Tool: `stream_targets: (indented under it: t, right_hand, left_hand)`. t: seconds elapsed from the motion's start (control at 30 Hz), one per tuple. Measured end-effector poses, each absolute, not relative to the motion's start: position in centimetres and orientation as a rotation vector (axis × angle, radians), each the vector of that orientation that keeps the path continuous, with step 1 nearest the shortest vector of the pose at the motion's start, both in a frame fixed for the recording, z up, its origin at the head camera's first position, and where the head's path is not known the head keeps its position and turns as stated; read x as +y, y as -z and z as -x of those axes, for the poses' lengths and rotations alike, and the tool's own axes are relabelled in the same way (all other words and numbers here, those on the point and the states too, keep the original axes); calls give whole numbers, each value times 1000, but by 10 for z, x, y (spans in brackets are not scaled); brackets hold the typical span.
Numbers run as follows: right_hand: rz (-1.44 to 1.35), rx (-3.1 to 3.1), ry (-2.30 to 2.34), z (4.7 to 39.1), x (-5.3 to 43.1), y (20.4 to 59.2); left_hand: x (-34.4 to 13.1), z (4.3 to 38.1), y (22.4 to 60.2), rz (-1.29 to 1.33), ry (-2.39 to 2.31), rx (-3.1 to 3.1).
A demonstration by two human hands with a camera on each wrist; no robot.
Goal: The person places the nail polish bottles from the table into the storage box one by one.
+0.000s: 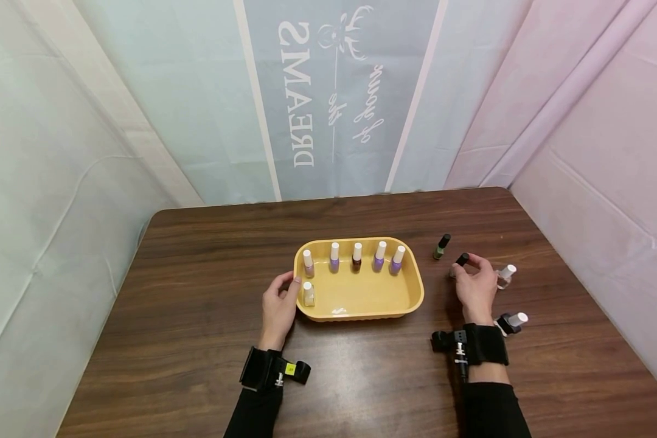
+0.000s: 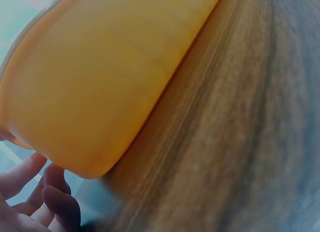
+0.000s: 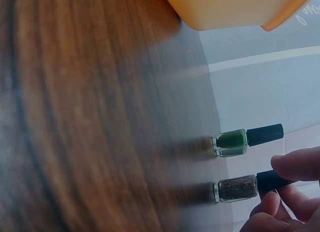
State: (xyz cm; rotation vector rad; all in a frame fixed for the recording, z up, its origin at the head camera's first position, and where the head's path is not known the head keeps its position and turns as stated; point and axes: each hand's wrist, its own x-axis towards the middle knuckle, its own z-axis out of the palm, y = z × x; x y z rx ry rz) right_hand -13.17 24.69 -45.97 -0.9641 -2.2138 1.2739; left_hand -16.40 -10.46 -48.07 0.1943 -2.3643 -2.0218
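Left hand (image 1: 278, 308) holds a yellow tray (image 1: 361, 295), right hand (image 1: 475, 290) pinches a black-capped bottle (image 3: 238, 188).
Six white-capped bottles (image 1: 358, 258) stand inside, five along the back.

Place: small cloth-walled booth, which I, from my remote end, take for a recording set-up; home or studio, I cannot tell. Back: pale blue-and-grey fabric curtain (image 1: 356, 152) with white printed lettering (image 1: 301, 97). Sides: whitish fabric sheet (image 1: 49, 182), left; pinkish-white fabric sheet (image 1: 608, 158), right. Furniture: dark brown wood-grain table (image 1: 197, 316). Equipment: black strap-on wrist cameras (image 1: 487, 345).
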Motion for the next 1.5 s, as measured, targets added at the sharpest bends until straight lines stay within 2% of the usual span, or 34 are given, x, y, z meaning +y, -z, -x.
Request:
stream_targets:
  t: [0.17,0.43,0.6,0.73,0.97,1.5]
  right_hand:
    - [992,-2194,-1318,134,248,462]
    - [970,-2163,-1349,137,248,464]
    - [962,-2142,-1358,136,248,465]
    - [973,-2126,-1362,137,248,466]
    - [971,-2140,-1350,137,249,466]
    - [972,-2230,-1257,134,248,465]
  left_hand:
    - [-104,164,478,-210,2024,-2374]
    - [-100,149,442,-193,1983,-2398]
    - [-100,148,439,-193,1978,-2400]
    - [-100,150,443,-197,1977,-2408]
    - [-105,163,477,-211,2002,-2388]
    - [-105,163,480,-185,1983,-2367]
